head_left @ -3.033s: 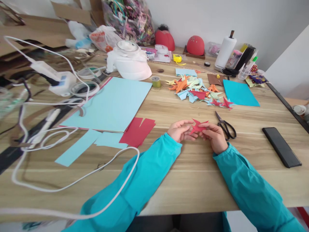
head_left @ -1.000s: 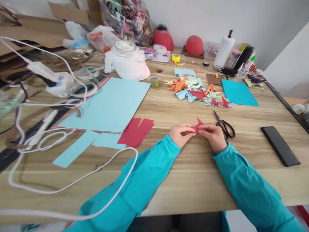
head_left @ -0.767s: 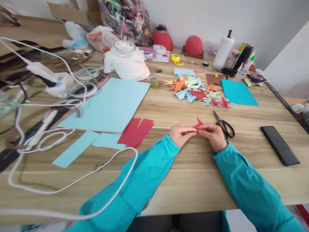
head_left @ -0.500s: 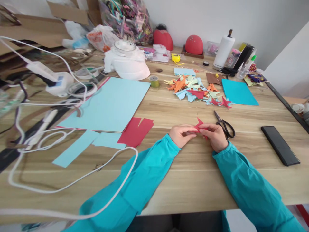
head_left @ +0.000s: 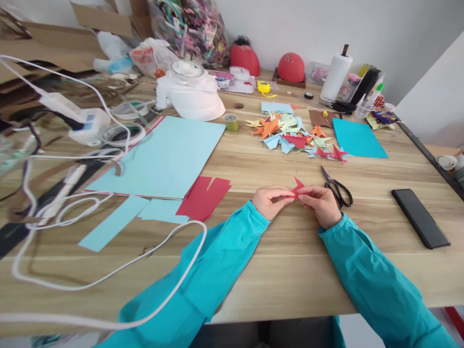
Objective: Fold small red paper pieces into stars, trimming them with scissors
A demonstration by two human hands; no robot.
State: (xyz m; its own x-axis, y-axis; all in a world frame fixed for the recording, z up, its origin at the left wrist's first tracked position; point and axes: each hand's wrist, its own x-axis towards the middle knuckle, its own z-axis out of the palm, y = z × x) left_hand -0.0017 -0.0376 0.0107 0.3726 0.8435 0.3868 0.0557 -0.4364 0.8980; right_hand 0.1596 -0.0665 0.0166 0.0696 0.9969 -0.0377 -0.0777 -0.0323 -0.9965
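Between my two hands, just above the wooden table, is a small folded red paper crane [head_left: 297, 185] with one point sticking up. My left hand [head_left: 271, 200] pinches its left side between thumb and fingers. From the other side my right hand [head_left: 321, 203] pinches it too, and the fingers hide much of the folds. Black-handled scissors [head_left: 338, 188] lie just beyond my right hand. Further back is a pile of folded paper cranes [head_left: 290, 130] in orange, blue, green and red. Cut red paper pieces [head_left: 203, 200] lie to the left of my left hand.
Light blue sheets [head_left: 159, 154] and a blue strip [head_left: 114, 222] lie on the left. A white cable [head_left: 174, 290] loops across the table's front left. A phone [head_left: 420, 217] rests at the right, a teal sheet [head_left: 358, 137] behind it. A thread spool [head_left: 231, 122] stands mid-table.
Both hands stay in nearly the same place, still pinching the red paper crane. Its upper point has shifted slightly left. Nothing else has visibly moved.
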